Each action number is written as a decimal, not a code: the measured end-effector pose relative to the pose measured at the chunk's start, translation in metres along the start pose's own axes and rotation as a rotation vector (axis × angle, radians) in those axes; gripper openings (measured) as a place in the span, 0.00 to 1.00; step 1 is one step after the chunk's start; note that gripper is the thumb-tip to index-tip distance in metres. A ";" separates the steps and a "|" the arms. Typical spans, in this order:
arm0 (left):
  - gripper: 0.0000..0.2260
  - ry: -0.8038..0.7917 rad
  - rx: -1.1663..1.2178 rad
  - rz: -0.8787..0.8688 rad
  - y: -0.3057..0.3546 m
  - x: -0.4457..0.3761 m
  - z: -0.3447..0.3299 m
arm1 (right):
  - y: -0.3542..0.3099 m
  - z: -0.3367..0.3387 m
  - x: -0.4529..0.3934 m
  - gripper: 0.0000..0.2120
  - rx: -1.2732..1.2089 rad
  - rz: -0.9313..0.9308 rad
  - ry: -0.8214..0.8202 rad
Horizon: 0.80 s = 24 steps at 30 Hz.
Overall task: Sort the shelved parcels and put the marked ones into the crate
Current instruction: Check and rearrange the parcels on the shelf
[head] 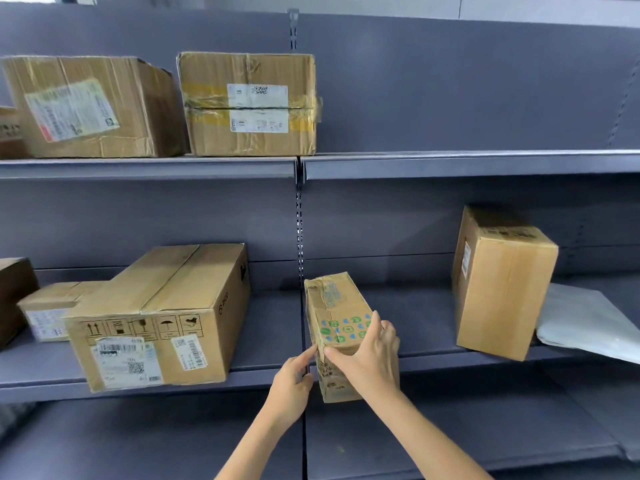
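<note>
A small cardboard parcel [337, 313] with green and blue printed icons juts over the front edge of the middle shelf [433, 360], just right of the upright. My right hand [372, 355] grips its near right corner, fingers over the top and thumb on the front face. My left hand [292, 386] touches the parcel's left front edge with its fingertips, thumb below. No crate is in view.
A large labelled box [162, 317] overhangs the middle shelf at left, with smaller boxes [48, 311] behind it. A tall box [502, 282] and a white mailer bag [588, 327] sit at right. Two boxes [247, 103] stand on the top shelf.
</note>
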<state>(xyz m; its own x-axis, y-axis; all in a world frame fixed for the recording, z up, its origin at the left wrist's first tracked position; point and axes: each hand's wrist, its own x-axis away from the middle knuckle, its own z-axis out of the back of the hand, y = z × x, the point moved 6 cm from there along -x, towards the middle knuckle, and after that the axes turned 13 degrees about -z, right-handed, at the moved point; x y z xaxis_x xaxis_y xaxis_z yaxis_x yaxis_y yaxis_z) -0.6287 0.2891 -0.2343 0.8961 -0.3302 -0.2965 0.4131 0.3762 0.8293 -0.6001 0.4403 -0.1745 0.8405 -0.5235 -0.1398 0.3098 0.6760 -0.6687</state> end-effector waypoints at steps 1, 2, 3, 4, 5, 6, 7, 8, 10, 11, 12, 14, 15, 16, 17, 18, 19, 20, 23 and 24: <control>0.27 -0.001 0.005 0.000 0.001 0.001 0.000 | -0.003 -0.002 0.000 0.55 0.060 -0.008 0.002; 0.27 -0.005 0.005 -0.001 0.001 0.001 0.001 | -0.006 -0.005 -0.001 0.57 0.116 -0.020 -0.002; 0.27 -0.014 -0.004 -0.001 0.001 0.001 0.002 | -0.008 -0.006 -0.001 0.58 0.165 -0.034 -0.002; 0.27 -0.027 -0.018 0.002 -0.001 0.001 0.002 | -0.010 -0.007 -0.002 0.58 0.205 -0.045 0.003; 0.26 -0.041 -0.032 0.007 -0.001 0.000 0.002 | -0.011 -0.007 -0.004 0.59 0.230 -0.054 0.009; 0.26 -0.047 -0.040 0.015 -0.001 0.000 0.003 | -0.012 -0.007 -0.006 0.59 0.238 -0.062 0.007; 0.25 -0.046 -0.043 0.024 -0.001 0.000 0.004 | -0.013 -0.007 -0.008 0.58 0.231 -0.070 0.002; 0.24 -0.044 -0.040 0.032 -0.001 0.000 0.005 | -0.013 -0.007 -0.010 0.58 0.214 -0.075 -0.001; 0.21 -0.039 -0.025 0.064 -0.002 0.003 0.006 | -0.011 -0.004 -0.012 0.56 0.162 -0.082 0.007; 0.19 -0.035 -0.015 0.086 -0.003 0.003 0.007 | -0.008 -0.001 -0.013 0.54 0.124 -0.087 0.011; 0.18 -0.029 -0.005 0.105 -0.005 0.004 0.007 | -0.004 0.002 -0.014 0.53 0.077 -0.098 0.013; 0.16 -0.011 0.015 0.148 -0.010 0.005 0.006 | 0.010 0.009 -0.018 0.51 -0.066 -0.167 -0.015; 0.16 -0.001 0.033 0.167 -0.011 0.005 0.005 | 0.019 0.011 -0.021 0.50 -0.169 -0.231 -0.053; 0.16 0.006 0.068 0.189 -0.012 0.005 0.004 | 0.029 0.011 -0.022 0.48 -0.298 -0.298 -0.107; 0.17 0.005 0.120 0.216 -0.014 0.004 0.001 | 0.039 0.009 -0.022 0.45 -0.435 -0.362 -0.171; 0.16 -0.005 0.181 0.236 -0.014 0.004 -0.002 | 0.048 0.005 -0.022 0.39 -0.566 -0.418 -0.229; 0.16 -0.023 0.240 0.253 -0.012 0.004 -0.005 | 0.055 0.001 -0.020 0.33 -0.672 -0.469 -0.282; 0.15 -0.038 0.290 0.268 -0.009 0.004 -0.009 | 0.063 -0.004 -0.018 0.28 -0.752 -0.514 -0.328; 0.17 -0.056 0.372 0.302 -0.003 0.004 -0.015 | 0.075 -0.019 -0.008 0.18 -0.949 -0.618 -0.481; 0.17 -0.056 0.386 0.301 -0.001 0.004 -0.016 | 0.076 -0.023 -0.003 0.15 -1.011 -0.638 -0.540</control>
<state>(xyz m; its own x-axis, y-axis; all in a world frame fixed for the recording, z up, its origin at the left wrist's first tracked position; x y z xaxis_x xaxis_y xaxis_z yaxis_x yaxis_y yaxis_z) -0.6232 0.3016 -0.2440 0.9519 -0.3063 0.0004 0.0373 0.1173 0.9924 -0.5896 0.4810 -0.2416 0.8151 -0.1726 0.5530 0.4468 -0.4203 -0.7898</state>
